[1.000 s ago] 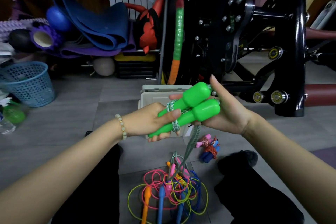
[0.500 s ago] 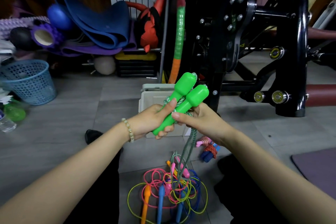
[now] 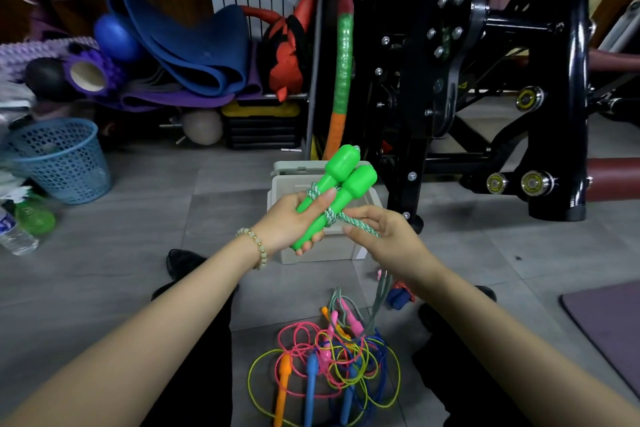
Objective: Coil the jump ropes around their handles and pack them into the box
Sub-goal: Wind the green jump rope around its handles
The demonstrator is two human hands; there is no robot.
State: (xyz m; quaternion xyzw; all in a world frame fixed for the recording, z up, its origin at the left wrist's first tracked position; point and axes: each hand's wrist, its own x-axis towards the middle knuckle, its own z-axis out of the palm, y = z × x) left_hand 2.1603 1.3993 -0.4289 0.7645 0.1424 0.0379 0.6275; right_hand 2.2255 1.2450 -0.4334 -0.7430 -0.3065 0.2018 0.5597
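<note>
The left hand (image 3: 287,222) grips two bright green plastic handles (image 3: 334,189); the right hand (image 3: 384,236) pinches their green-white braided rope (image 3: 356,224) above the beige box (image 3: 322,253).

A gym storeroom, plainly. Straight beyond the grip on the green handles (image 3: 346,184) and their rope (image 3: 360,227), a big black exercise machine (image 3: 415,62) fills the back, with a red padded bar (image 3: 613,178) out to the right. Up and left of the grip, blue mats (image 3: 194,52) sit rolled against the wall, with a purple foam roller (image 3: 110,74) and a blue ball (image 3: 116,40) beside them. A green-and-orange hoop (image 3: 344,55) stands just behind the grip. Below it, loose jump ropes (image 3: 325,357) lie tangled on the grey tiled floor (image 3: 104,270), and a purple mat (image 3: 609,322) lies low right.
</note>
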